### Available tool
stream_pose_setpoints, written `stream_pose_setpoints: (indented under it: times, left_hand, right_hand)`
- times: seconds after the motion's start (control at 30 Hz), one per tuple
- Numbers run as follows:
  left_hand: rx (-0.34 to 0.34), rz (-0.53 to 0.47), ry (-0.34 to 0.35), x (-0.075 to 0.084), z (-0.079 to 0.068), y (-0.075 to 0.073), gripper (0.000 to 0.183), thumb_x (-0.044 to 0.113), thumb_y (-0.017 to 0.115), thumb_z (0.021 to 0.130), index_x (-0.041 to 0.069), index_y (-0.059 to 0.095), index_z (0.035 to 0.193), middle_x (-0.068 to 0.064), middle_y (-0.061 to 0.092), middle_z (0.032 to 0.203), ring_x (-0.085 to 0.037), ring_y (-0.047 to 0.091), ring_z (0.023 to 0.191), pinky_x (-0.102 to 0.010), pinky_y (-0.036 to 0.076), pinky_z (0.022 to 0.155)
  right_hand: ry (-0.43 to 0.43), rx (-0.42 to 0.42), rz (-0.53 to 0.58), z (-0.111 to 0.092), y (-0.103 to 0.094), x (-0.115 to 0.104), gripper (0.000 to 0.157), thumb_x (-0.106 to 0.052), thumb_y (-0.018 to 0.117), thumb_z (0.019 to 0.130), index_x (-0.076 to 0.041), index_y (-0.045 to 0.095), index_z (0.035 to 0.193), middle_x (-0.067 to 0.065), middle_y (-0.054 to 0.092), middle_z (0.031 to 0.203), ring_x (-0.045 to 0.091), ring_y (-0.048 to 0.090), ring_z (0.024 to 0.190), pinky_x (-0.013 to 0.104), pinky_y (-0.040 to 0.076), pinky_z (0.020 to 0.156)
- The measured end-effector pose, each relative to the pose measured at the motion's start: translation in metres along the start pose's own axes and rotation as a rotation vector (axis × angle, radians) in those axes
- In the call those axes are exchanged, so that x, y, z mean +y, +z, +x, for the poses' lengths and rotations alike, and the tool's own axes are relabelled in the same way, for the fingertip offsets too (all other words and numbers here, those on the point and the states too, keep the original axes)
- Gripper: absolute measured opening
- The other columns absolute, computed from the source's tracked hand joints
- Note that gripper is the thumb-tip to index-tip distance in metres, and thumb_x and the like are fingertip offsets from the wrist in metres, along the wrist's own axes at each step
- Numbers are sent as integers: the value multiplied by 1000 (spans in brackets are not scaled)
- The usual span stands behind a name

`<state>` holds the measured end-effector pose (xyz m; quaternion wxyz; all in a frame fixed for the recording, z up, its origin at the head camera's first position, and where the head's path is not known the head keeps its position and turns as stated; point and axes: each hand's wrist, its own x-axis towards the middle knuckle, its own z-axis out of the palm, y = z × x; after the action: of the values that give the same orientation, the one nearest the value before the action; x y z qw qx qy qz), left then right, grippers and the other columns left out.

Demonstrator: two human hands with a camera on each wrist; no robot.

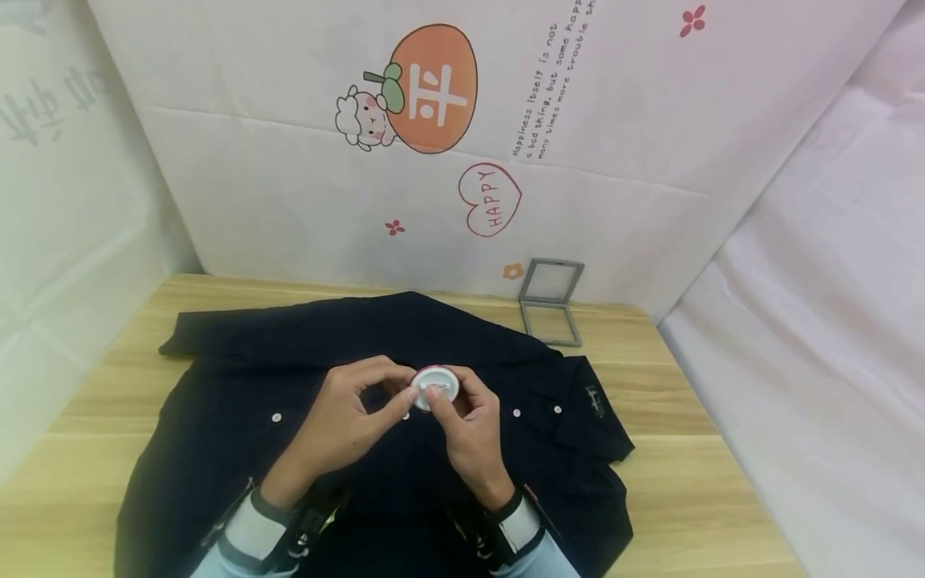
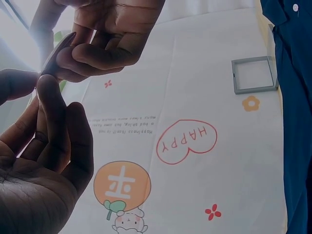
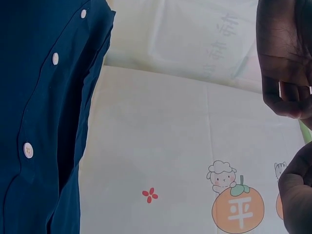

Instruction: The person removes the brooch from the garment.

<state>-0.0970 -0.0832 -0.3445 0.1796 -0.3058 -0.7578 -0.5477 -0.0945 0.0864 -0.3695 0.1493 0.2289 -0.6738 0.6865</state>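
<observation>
A round pin-back button badge is held up over a dark navy shirt, its white back and metal pin facing the head camera and a thin red rim showing. My left hand pinches the badge's left edge between thumb and forefinger. From the other side my right hand grips it, thumb on the back near the pin and fingers curled behind. In the left wrist view the badge appears edge-on, dark against the light. The shirt lies spread flat, with white buttons down its front and its collar to the right.
Behind the shirt's right part, a grey hinged frame stands folded open at the table's back edge. The wooden table shows around the shirt. White printed cloth hangs at the back, with more white cloth on both sides.
</observation>
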Motion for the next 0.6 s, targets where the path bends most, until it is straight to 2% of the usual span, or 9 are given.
stream_pose_setpoints:
  times: [0.1, 0.27, 0.33, 0.6]
  left_hand:
    - [1, 2, -4, 0, 0, -1, 9, 5, 69, 89, 6, 73, 98, -5, 69, 84, -3, 60, 71, -22, 53, 61]
    - [-2, 9, -15, 0, 0, -1, 10, 4, 69, 89, 6, 73, 98, -4, 69, 85, -2, 60, 71, -22, 53, 61]
    - [-2, 11, -16, 0, 0, -2, 10, 3, 69, 89, 6, 73, 98, -4, 69, 86, -2, 61, 72, -22, 53, 61]
    - [-6, 9, -22, 0, 0, -1, 11, 2, 69, 88, 7, 73, 98, -1, 69, 86, -2, 61, 71, -22, 53, 60]
  right_hand:
    - [7, 3, -10, 1, 0, 0, 21, 0, 57, 94, 14, 58, 110, 0, 64, 104, 1, 63, 86, 17, 54, 72]
    - [2, -1, -32, 2, 0, 0, 21, 0, 56, 94, 14, 58, 110, 25, 64, 102, 0, 63, 85, 17, 54, 71]
    - [-7, -5, -39, 2, -1, 1, 21, 1, 56, 94, 14, 59, 110, 30, 62, 102, 0, 63, 85, 17, 54, 72]
    - [-42, -6, -74, 2, -3, 2, 19, 4, 55, 93, 14, 60, 109, 31, 64, 99, -1, 61, 82, 17, 53, 69]
